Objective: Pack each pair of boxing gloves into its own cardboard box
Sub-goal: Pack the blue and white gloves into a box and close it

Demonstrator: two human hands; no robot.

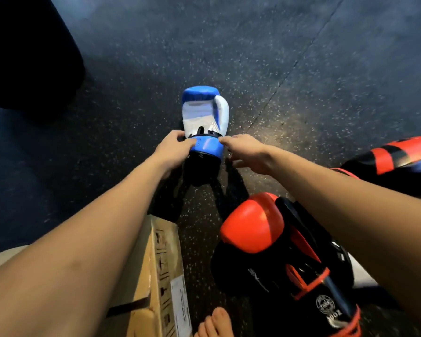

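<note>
Blue and white boxing glove lay on the dark speckled rubber floor, centre of view, palm side up, blue cuff toward the near side, padded end far.

Left hand was on the cuff's left side, thumb across the top and fingers curled round the edge, clamped on the cuff. Right hand reached in from the right, forefinger tip touching the cuff's right edge. Could not tell whether its other fingers gripped anything, since they were turned away from the camera.

Cardboard box sat near left under the left forearm, brown, with printed handling marks and a white label on its side. It was apart from the blue glove.

Red and black boxing glove lay near right, partly under the right forearm. A second red and black glove lay at the right edge. A bare foot showed at the near edge between the box and the nearer red glove.
</note>
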